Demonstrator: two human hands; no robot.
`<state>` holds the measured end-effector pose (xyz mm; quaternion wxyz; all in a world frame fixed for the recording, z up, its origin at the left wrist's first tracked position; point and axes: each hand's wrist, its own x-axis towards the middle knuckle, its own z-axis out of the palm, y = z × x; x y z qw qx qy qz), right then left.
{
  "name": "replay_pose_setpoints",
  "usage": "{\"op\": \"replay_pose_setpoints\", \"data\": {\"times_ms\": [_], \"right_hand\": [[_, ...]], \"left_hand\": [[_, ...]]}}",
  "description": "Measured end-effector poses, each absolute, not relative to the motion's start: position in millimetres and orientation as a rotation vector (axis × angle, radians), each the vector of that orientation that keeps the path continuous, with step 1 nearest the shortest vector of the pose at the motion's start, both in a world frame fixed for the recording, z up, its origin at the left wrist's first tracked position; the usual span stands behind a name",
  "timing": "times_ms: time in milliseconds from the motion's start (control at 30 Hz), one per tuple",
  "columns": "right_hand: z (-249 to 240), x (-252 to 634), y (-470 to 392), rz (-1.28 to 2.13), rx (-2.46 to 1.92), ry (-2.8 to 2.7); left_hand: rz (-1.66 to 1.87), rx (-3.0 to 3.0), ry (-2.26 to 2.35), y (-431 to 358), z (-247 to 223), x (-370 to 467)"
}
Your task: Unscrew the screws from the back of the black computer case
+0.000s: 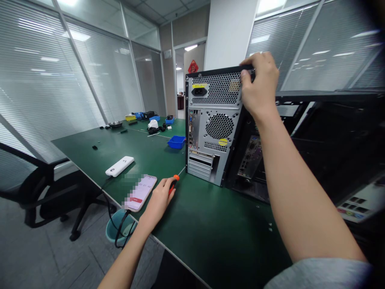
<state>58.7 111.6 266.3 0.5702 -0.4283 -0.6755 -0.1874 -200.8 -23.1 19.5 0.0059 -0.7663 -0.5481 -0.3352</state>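
Observation:
A desktop computer case (197, 140) stands upright on the green table, its rear panel with power socket and fan grille turned toward me. My right hand (262, 80) grips the top right corner of this case, thumb on the rear face and fingers over the top. Low on the left, my left hand (161, 196) is closed around the handle of a screwdriver (175, 180) in orange and black. Its thin metal shaft points toward the bottom left corner of the case; whether the tip touches cannot be made out. A phone (142, 192) lies just left of that hand.
Several open computer cases (252, 160) crowd the right side. A white power bank (119, 166) with a cable lies near the green table's (81, 140) left edge. Behind are a blue tray (176, 142) and a metal bowl (115, 124). A teal bin (112, 230) and a chair (36, 192) stand below.

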Motion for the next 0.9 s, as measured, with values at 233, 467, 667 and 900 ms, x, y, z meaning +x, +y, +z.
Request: {"op": "replay_pose_setpoints", "data": {"times_ms": [233,467,667,900], "right_hand": [[265,61,116,-0.449,-0.946,-1.578],[263,65,124,-0.469,-0.865,-1.568],[263,65,123,-0.465,-0.883,-1.561],[264,62,117,-0.437,-0.932,-1.566]], "left_hand": [[-0.907,-2.429,-1.647,-22,19,-203],[-0.805,-2.410,-1.618,-21,20,-204],[-0.714,-2.376,-1.613,-20,19,-202],[-0.660,-2.374,-1.584,-19,16,-204]]}}
